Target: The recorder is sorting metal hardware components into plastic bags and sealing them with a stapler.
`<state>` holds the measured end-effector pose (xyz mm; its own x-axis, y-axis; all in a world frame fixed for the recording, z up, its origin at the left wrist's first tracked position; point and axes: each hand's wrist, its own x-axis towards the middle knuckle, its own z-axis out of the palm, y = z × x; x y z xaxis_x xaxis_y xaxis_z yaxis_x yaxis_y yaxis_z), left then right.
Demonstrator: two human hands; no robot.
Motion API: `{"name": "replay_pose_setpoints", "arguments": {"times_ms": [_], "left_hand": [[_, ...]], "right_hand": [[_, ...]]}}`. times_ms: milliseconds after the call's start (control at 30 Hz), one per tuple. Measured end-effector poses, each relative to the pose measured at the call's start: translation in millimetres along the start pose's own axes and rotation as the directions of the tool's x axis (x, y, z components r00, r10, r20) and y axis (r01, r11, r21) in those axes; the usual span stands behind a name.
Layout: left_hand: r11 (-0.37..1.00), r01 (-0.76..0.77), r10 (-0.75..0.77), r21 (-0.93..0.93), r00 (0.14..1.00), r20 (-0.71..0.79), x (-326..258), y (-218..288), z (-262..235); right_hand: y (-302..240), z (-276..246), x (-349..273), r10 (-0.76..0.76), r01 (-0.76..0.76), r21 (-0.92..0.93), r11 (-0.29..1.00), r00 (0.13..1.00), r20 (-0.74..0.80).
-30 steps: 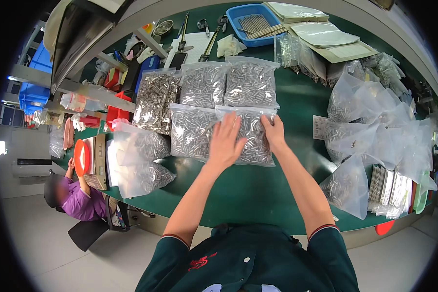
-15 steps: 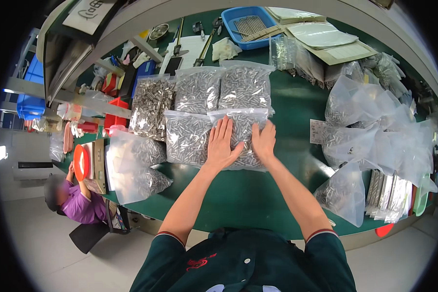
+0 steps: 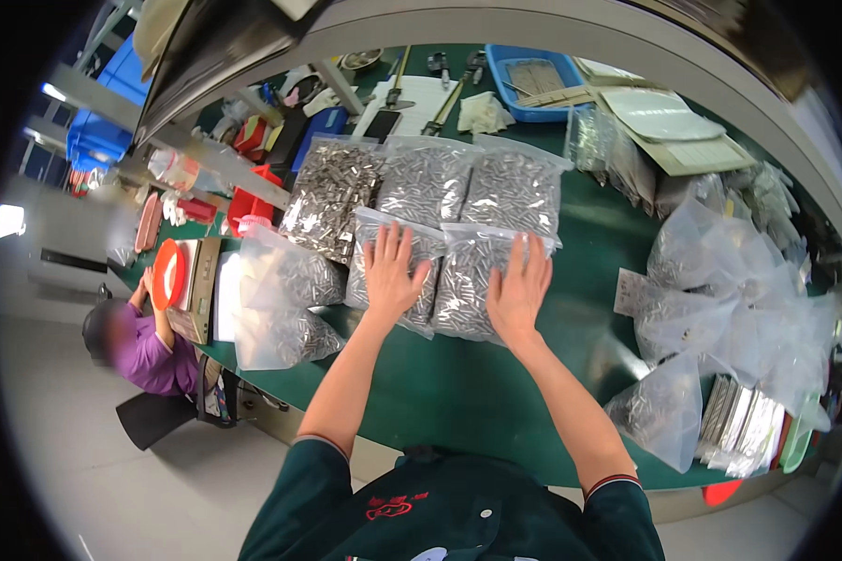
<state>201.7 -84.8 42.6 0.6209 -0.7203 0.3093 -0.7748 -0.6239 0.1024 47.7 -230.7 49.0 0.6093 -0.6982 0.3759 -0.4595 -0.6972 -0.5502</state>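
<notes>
Pressing flat | left hand (image 3: 390,273), right hand (image 3: 517,294) spread on clear bags (image 3: 477,280) of small metal parts | green table (image 3: 458,393)

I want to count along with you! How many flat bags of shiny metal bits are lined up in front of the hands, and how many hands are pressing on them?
Back row bags: 3
Front row bags: 2
Hands pressing, left hand and right hand: 2
Total bags: 5

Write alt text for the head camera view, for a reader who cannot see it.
Seen from above, a person's left hand and right hand press flat on two clear bags of small metal parts on a green table. Three similar bags lie behind, and more bags are piled to the right.
</notes>
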Motion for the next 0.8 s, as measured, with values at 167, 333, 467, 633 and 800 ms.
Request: {"name": "replay_pose_setpoints", "arguments": {"times_ms": [167, 333, 467, 633, 800], "left_hand": [[0.997, -0.012, 0.013, -0.078, 1.0, 0.007, 19, -1, 7], [0.995, 0.021, -0.023, -0.095, 1.0, -0.014, 36, -3, 9], [0.992, 0.101, -0.095, -0.069, 0.992, 0.081, 33, -8, 1], [0.641, 0.388, -0.68, -0.662, 0.688, -0.255, -59, -3, -7], [-0.62, 0.564, -0.438, -0.545, 0.327, 0.837, -114, -2, 16]], "right_hand": [[-40, 68, 80, -0.316, 0.298, 0.175, 0.938, 0.945, 0.088], [-42, 142, 108, -0.377, 0.401, -0.018, 0.916, 0.875, 0.304], [-55, 156, 132, -0.33, 0.387, -0.118, 0.914, 0.881, 0.338], [-36, 162, 141, -0.357, 0.409, -0.125, 0.904, 0.882, 0.307], [-58, 160, 132, -0.414, 0.466, -0.205, 0.861, 0.875, 0.251]]}}
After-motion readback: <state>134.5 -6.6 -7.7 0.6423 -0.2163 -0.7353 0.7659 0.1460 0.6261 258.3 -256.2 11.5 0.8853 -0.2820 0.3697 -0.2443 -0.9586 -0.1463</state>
